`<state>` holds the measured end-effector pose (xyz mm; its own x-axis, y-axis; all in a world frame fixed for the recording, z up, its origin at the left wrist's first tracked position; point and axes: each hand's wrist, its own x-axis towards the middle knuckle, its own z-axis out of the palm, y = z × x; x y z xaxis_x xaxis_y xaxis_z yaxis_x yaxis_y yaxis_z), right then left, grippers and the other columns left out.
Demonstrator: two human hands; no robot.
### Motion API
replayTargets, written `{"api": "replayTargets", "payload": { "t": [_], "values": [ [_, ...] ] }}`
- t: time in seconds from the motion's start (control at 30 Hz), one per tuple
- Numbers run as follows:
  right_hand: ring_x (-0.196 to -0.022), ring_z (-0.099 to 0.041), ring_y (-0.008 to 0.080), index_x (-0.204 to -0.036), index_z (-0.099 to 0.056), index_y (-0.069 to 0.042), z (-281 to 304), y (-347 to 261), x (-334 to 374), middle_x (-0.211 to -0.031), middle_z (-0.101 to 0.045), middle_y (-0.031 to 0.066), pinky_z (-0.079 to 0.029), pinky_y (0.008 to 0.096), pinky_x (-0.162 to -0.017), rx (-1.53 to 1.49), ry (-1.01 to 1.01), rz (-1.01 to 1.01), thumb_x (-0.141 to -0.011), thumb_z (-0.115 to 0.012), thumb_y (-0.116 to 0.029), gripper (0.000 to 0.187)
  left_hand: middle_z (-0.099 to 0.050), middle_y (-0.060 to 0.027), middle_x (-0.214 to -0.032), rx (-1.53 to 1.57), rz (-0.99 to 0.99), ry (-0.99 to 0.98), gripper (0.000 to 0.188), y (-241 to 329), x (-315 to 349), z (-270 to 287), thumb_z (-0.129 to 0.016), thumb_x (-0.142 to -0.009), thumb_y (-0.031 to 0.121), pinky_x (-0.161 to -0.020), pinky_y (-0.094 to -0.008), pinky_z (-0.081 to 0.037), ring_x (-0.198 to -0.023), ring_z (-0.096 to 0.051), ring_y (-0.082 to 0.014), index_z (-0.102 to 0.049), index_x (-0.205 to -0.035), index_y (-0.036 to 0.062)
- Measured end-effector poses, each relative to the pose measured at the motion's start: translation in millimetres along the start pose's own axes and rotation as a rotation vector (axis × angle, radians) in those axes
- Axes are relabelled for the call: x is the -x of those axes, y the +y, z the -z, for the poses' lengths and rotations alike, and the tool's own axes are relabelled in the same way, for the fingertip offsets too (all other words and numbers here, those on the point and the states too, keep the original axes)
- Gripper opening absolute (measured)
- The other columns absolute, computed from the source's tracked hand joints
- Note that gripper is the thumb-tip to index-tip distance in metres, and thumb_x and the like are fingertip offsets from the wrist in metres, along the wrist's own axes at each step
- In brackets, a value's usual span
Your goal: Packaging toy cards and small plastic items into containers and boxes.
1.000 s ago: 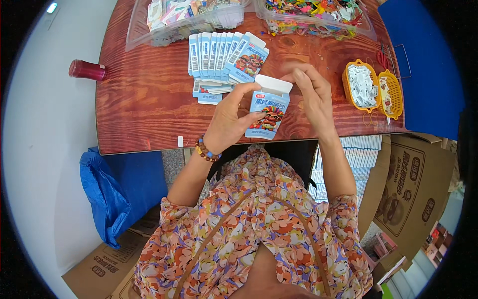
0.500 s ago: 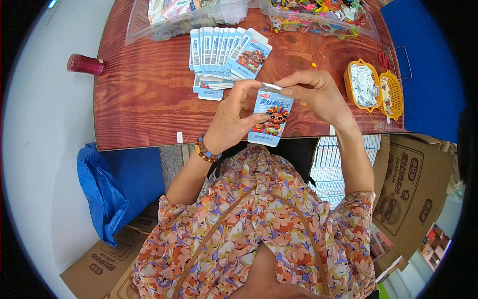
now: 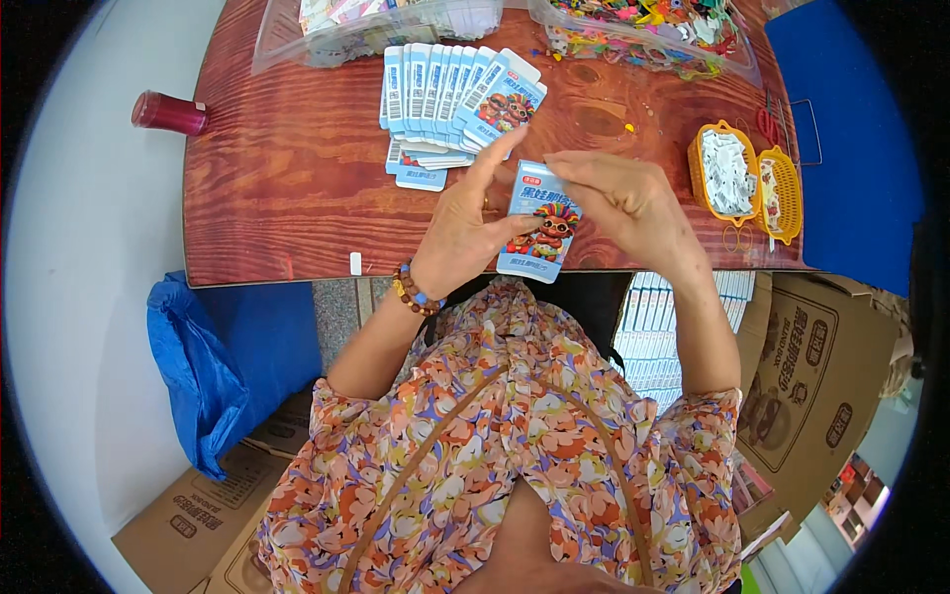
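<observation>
A small light-blue carton (image 3: 554, 238) with a cartoon character on its front is held between my two hands above the table's near edge. My left hand (image 3: 461, 226) grips it from the left, thumb across the front and index finger stretched up and away. At the carton's upper right corner my right hand (image 3: 635, 206) has its fingers bent together against the edge; the thumb is mostly hidden. The carton's top looks folded down. Just beyond lies a fanned stack of flat matching cartons (image 3: 435, 94), with several more beneath it.
At the far edge of the red-brown table (image 3: 287, 198) stand a clear bin of packets (image 3: 396, 45) and a clear bin of colourful small pieces (image 3: 643, 49). Yellow baskets (image 3: 705, 183), red scissors (image 3: 767, 124) and a red jar (image 3: 170, 113) lie around. Packed cartons (image 3: 648, 337) are below right.
The carton's top end, pinched upright by my right hand before, now looks folded down. My right fingers have shifted to its corner, and my left index finger has lifted off the top.
</observation>
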<state>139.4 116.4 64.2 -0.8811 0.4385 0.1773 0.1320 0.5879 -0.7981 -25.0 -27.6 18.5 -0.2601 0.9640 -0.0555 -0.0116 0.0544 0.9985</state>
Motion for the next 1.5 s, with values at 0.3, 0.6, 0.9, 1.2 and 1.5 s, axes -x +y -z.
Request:
{"api": "replayTargets", "payload": {
  "t": [0.3, 0.6, 0.9, 1.2, 1.5],
  "values": [
    [-0.101, -0.067, 0.0175, -0.119, -0.069, -0.002, -22.9, 24.9, 25.0, -0.116, -0.069, 0.0105, -0.055, 0.0294, -0.084, -0.149, 0.198, -0.091, -0.085, -0.069, 0.003, 0.034, -0.058, -0.0095, -0.13, 0.01, -0.046, 0.001, 0.059, -16.5, 0.5, -6.2, -0.074, -0.081, 0.003, -0.095, -0.0322, -0.051, -0.116, -0.059, -0.0177, -0.051, -0.136, 0.0052],
    [-0.098, -0.066, 0.0138, -0.113, -0.069, -0.001, -16.7, 43.1, 20.2, -0.112, -0.069, 0.0091, -0.056, 0.0276, -0.079, -0.31, 0.032, -0.063, -0.087, -0.068, 0.002, 0.026, -0.062, -0.0063, -0.119, -0.002, -0.116, -0.081, 0.048, -27.1, -6.8, -2.7, -0.073, -0.082, 0.001, -0.09, -0.0297, -0.053, -0.11, -0.061, -0.0135, -0.055, -0.127, 0.0032],
    [-0.097, -0.068, 0.016, -0.126, -0.059, 0.004, -39.3, 84.9, -12.8, -0.114, -0.069, 0.0086, -0.057, 0.0289, -0.081, -1.299, 0.334, -0.473, -0.095, -0.058, -0.017, 0.037, -0.042, -0.0233, -0.144, -0.051, -0.141, 0.212, 0.097, -28.4, -32.5, 17.5, -0.081, -0.08, 0.023, -0.1, -0.039, -0.047, -0.127, -0.051, -0.0311, -0.021, -0.154, 0.0053],
    [-0.075, -0.066, 0.0128, -0.103, -0.069, 0.0, -60.0, 32.7, -94.3, -0.088, -0.069, 0.0067, -0.054, 0.0312, -0.066, -0.514, -0.075, -0.322, -0.096, -0.058, -0.017, 0.021, -0.047, -0.016, -0.138, -0.44, -0.319, 0.566, 0.098, -15.4, -13.6, 41.0, -0.092, -0.063, 0.018, -0.105, -0.0413, -0.043, -0.13, -0.048, -0.028, -0.038, -0.143, 0.0019],
    [-0.09, -0.068, 0.0346, -0.1, -0.071, -0.013, -33.7, 89.3, -309.9, -0.098, -0.072, 0.0129, -0.053, 0.0458, -0.076, 0.796, 0.016, -0.004, -0.087, -0.064, -0.025, 0.019, -0.054, -0.0153, -0.13, -0.269, -0.151, 0.499, 0.093, -7.8, -5.6, 49.2, -0.091, -0.069, 0.019, -0.091, -0.0371, -0.053, -0.116, -0.058, -0.0235, -0.037, -0.142, -0.0011]
  ]
}}
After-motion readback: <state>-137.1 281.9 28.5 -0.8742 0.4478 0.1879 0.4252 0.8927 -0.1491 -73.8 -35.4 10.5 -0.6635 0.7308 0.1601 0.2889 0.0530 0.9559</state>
